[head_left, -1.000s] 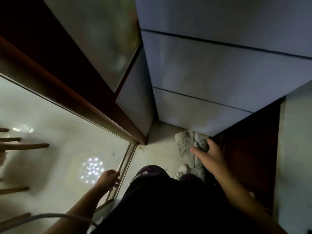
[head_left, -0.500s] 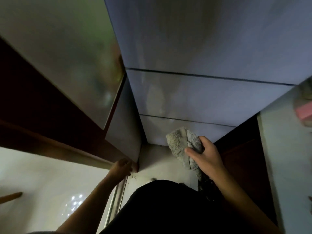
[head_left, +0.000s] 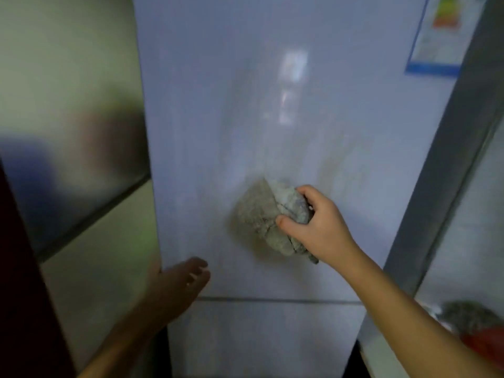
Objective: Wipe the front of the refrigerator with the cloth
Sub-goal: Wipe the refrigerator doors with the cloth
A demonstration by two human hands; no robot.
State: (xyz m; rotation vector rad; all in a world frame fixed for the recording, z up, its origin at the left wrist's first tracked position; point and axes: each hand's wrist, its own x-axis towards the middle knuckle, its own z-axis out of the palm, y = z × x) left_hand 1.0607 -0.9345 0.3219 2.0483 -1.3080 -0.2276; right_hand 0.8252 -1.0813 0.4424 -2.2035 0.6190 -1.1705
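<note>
Against the left edge of the pale blue glossy refrigerator door, the left hand lies flat, fingers spread, holding nothing; likely a brace. Door's lower middle: crumpled grey-green terry cloth pressed on the panel, the right hand clamped round its bunched end, thumb on top. A faint smeared band rises above the cloth. Upper right corner: blue-bordered energy label sticker. Judgement: spread the cloth flatter for more contact, keep even pressure, overlap long vertical passes, go lightly round the label's edges, finish at the seam below.
</note>
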